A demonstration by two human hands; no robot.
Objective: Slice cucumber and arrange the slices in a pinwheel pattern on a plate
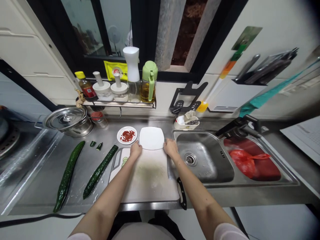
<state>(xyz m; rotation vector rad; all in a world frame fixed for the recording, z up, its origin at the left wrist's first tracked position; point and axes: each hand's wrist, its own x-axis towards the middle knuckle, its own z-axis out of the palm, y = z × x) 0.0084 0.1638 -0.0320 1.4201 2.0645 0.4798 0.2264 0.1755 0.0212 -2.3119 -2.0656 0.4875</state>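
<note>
My left hand [135, 150] grips the left near corner of a white square plate [151, 137], and my right hand [170, 148] grips its right near corner. The plate sits at the far end of a white cutting board [150, 181], whose middle is stained green. Both hands have fingers curled on the plate's edge. A small round dish of red goji berries [127, 135] lies just left of the plate. A black-handled knife [182, 192] rests along the board's right edge.
Two long cucumbers [68, 173] [100, 170] lie on the steel counter at left, with two cut ends [96, 144] behind. A lidded pot [67, 120] stands far left. A rack of bottles [120, 88] lines the wall. The sink [200, 160] is at right, with a red bag [246, 161] in the second basin.
</note>
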